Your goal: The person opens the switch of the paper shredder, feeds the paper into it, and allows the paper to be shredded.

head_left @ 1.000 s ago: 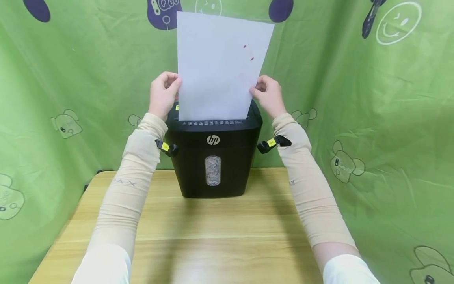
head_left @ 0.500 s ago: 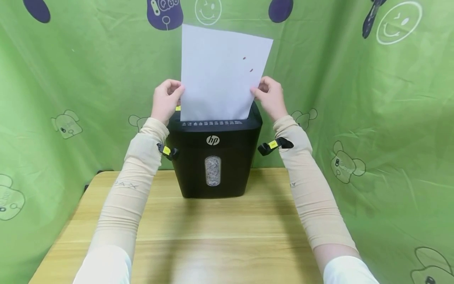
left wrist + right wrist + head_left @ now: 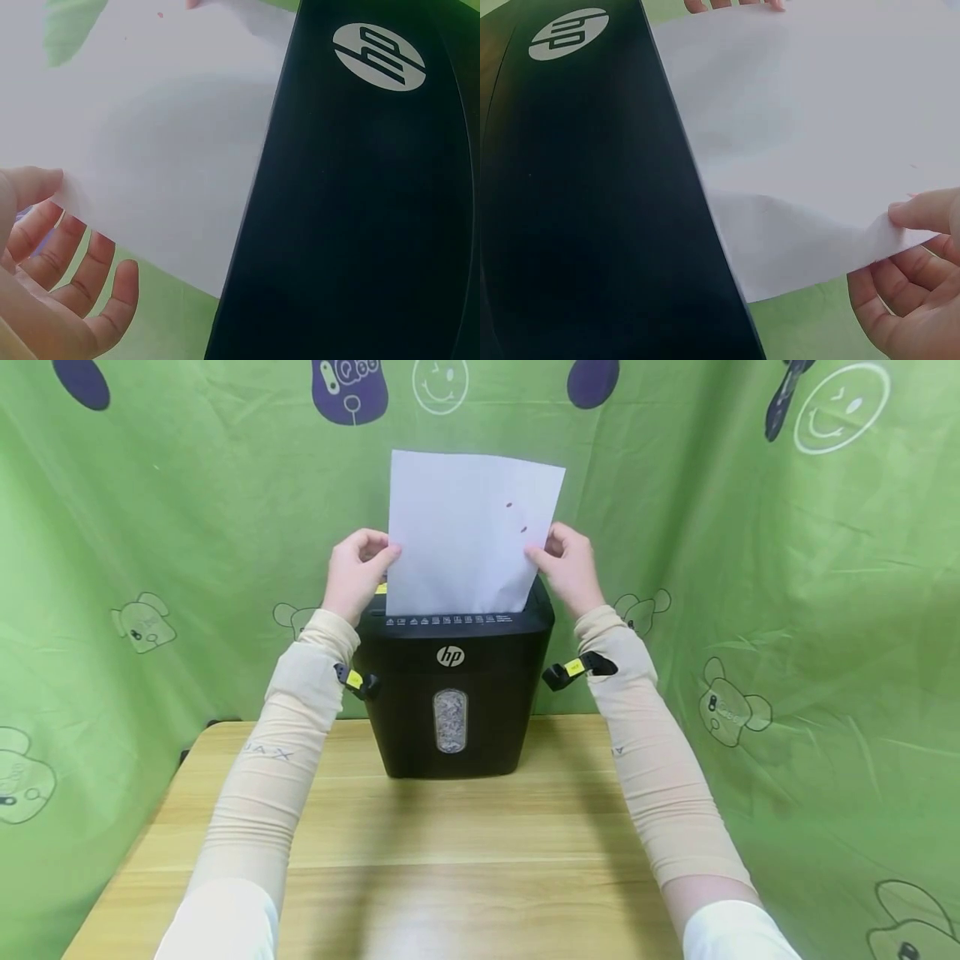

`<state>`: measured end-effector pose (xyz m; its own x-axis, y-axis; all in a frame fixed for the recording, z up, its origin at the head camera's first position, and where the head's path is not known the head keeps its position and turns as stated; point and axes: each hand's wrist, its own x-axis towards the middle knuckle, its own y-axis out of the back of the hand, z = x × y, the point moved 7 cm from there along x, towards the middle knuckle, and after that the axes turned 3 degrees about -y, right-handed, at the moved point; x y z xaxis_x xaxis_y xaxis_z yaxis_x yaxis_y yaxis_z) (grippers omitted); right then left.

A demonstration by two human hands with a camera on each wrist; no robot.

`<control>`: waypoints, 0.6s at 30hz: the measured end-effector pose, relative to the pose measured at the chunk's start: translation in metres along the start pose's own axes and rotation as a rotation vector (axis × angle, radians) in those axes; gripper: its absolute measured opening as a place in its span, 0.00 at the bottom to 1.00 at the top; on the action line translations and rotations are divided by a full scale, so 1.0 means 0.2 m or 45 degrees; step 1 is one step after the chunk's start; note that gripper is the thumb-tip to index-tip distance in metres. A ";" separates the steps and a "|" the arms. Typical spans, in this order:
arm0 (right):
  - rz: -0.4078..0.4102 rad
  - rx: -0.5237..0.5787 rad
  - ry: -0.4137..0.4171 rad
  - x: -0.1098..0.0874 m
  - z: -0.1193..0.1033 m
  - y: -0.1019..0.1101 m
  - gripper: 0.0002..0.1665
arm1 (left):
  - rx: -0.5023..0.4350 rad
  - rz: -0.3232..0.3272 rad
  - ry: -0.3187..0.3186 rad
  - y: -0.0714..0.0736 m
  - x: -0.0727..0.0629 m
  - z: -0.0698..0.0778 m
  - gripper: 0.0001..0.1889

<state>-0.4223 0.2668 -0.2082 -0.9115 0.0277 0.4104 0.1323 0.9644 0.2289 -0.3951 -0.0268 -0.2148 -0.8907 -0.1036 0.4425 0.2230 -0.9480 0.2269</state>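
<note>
A white sheet of paper (image 3: 465, 535) with two small reddish marks stands upright, its lower edge in the top slot of a black HP paper shredder (image 3: 405, 702). My left hand (image 3: 356, 570) pinches the paper's left edge between thumb and fingers, a little above the slot. On the opposite edge my right hand (image 3: 572, 568) pinches the sheet at about the same height. In the right wrist view the paper (image 3: 780, 112) buckles slightly near the thumb. The left wrist view has the left thumb (image 3: 37, 184) on the sheet's front, the other fingers spread behind its edge.
The shredder stands at the back of a wooden table (image 3: 465, 860). Its front window (image 3: 450, 721) reveals shredded scraps inside. A green curtain (image 3: 787, 610) with cartoon prints hangs behind and on both sides. Each wrist wears a small black camera (image 3: 358, 681).
The paper has sunk steadily into the shredder, its top edge now much lower. My left hand has shifted slightly right and down along with it; my right hand has barely moved.
</note>
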 end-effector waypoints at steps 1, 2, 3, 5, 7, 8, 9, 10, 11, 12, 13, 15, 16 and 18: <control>-0.003 -0.007 -0.002 0.00 0.00 -0.01 0.13 | 0.001 0.001 0.001 0.00 0.00 0.00 0.13; -0.005 -0.009 -0.005 0.00 0.00 -0.01 0.14 | 0.002 0.002 0.001 0.00 0.00 0.00 0.13; -0.007 -0.010 -0.009 0.00 0.00 -0.01 0.15 | 0.002 0.003 0.001 0.00 0.00 0.00 0.13; -0.008 -0.011 -0.016 0.00 0.00 -0.02 0.17 | 0.001 0.005 -0.004 0.00 0.00 0.00 0.12; -0.005 -0.008 -0.017 0.00 0.00 -0.02 0.17 | -0.003 0.007 -0.010 0.00 0.00 0.00 0.11; -0.004 -0.004 -0.023 0.00 0.00 -0.02 0.17 | -0.003 0.007 -0.013 0.00 -0.01 0.00 0.11; -0.004 0.003 -0.024 -0.01 0.00 -0.02 0.17 | -0.003 0.006 -0.016 0.00 -0.01 0.00 0.10; -0.005 0.015 -0.025 0.00 0.00 -0.01 0.16 | -0.001 0.006 -0.019 0.00 -0.01 0.01 0.10; -0.005 0.026 -0.026 -0.01 0.00 -0.01 0.16 | 0.003 0.007 -0.021 0.00 -0.01 0.01 0.10; -0.006 0.036 -0.024 0.00 0.00 -0.01 0.16 | 0.003 0.008 -0.024 0.00 -0.01 0.01 0.10; -0.006 0.044 -0.021 0.00 0.00 -0.01 0.16 | 0.004 0.009 -0.029 0.00 -0.01 0.01 0.10; -0.009 0.063 -0.012 0.00 0.00 -0.01 0.16 | 0.002 0.013 -0.035 0.00 -0.01 0.01 0.10; -0.008 0.071 -0.010 0.00 0.00 -0.01 0.15 | 0.003 0.014 -0.039 0.00 -0.01 0.01 0.11; -0.005 0.075 -0.007 0.00 0.00 0.00 0.14 | -0.003 0.014 -0.045 0.00 -0.01 0.01 0.11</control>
<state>-0.4228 0.2660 -0.2088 -0.9140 0.0253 0.4050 0.1059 0.9783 0.1780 -0.3924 -0.0252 -0.2134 -0.8737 -0.1034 0.4754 0.2319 -0.9475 0.2201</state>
